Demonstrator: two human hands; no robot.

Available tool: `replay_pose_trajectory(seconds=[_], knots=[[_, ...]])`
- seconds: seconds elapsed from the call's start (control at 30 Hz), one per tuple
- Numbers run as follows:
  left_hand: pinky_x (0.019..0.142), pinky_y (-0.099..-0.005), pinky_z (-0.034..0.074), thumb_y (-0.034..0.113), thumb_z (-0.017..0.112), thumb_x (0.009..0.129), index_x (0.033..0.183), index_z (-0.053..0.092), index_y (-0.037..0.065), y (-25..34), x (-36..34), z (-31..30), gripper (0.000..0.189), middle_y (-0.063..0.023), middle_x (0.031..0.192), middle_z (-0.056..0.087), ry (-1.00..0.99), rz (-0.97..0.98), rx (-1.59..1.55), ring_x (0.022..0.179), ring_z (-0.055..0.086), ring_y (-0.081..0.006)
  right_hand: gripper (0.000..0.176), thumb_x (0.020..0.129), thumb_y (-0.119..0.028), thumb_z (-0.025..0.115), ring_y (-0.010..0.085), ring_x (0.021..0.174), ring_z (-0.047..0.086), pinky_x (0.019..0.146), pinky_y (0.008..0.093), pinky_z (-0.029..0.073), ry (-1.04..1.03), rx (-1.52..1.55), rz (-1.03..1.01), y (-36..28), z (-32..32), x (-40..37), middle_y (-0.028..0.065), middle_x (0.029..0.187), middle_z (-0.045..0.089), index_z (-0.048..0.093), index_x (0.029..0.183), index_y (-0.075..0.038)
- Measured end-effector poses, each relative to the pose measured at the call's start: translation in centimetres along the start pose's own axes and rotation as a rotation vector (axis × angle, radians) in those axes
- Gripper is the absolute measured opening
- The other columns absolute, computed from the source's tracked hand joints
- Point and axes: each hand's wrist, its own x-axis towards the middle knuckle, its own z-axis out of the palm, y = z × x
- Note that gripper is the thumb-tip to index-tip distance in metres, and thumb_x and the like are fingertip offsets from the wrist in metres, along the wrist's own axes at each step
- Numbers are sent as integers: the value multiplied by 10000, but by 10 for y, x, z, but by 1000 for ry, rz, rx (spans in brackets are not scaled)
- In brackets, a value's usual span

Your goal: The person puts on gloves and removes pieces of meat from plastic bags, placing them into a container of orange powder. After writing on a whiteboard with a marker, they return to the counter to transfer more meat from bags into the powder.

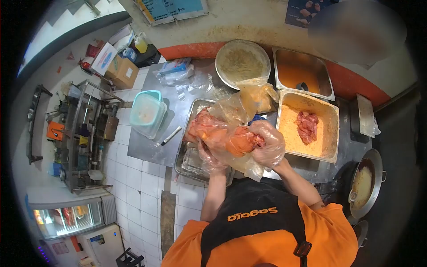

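Both hands wear clear plastic gloves. My left hand [212, 161] is closed under a clear plastic bag of raw meat [205, 127], above a metal tray [181, 155]. My right hand [268, 141] has its fingers wrapped round raw meat [243, 141] at the right end of the bag. To the right, a steel pan of orange-yellow flour [288, 129] holds several pieces of raw meat [307, 127]. Behind my hands lies another plastic bag with yellowish powder [263, 99].
A steel pan of orange liquid [297, 73] and a round metal bowl [243, 63] stand at the back. Teal and clear plastic tubs [148, 114] and a marker [171, 135] lie on the left. A wok [365, 182] with oil is at the right.
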Motion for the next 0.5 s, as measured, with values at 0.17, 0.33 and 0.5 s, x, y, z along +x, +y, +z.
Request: replay_pose_trajectory(seconds=[0.17,0.33,0.5], knots=[[1059,-497,485,530,544,975,1421,519,87,-8,1,5,629,-127,1408,561,-28,64,104,1273,560,-318,266,723,13,770,270,900,692,806,335,546,133,45,72,-6,-18,3,133,991,683,667,965,-21],[1084,-507,467,499,542,964,1432,504,70,-19,22,-30,635,-143,1402,563,-181,-95,-135,1267,561,-326,432,690,-5,815,179,987,648,894,316,519,322,182,157,1,-52,11,83,1066,666,636,1083,-22],[1088,-515,465,468,569,944,1441,497,65,-10,31,-70,644,-148,1390,572,-303,-244,-285,1268,563,-331,517,675,17,822,144,997,630,894,303,527,404,128,392,28,-125,11,52,1088,661,615,1147,-18]])
